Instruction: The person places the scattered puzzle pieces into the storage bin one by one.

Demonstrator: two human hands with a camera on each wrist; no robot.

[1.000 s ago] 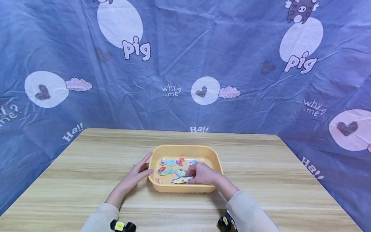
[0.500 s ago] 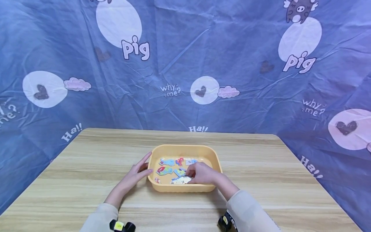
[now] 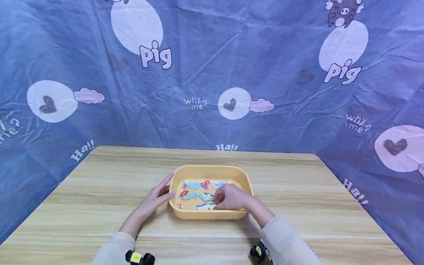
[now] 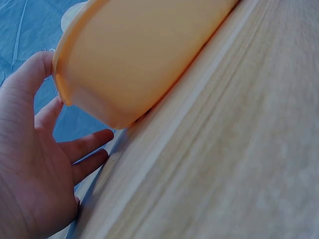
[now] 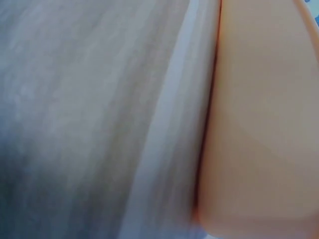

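Note:
A shallow yellow plastic basket (image 3: 212,215) stands on the table with several colourful cut-out puzzle pieces inside. My left hand (image 3: 155,198) rests against the basket's left end, thumb and index finger touching the rim. In the left wrist view the fingers of the left hand (image 4: 45,159) are spread and fairly straight. My right hand (image 3: 233,198) reaches into the basket with curled fingers and pinches the right end of a pale puzzle piece (image 3: 204,207) near the front wall. That end is hidden by the fingers. The right wrist view shows only the basket's outer wall (image 5: 264,109) and the table.
A wooden table (image 3: 116,176) surrounds the basket. Behind it hangs a blue printed cloth (image 3: 205,48). Other pieces lie in the basket: a red one (image 3: 205,184), a blue one (image 3: 191,185), a red-green one (image 3: 188,195) and a small one (image 3: 180,206).
The pale puzzle piece has tipped down from a raised, tilted position to lie nearly flat on the basket floor. The left hand and basket have stayed in place.

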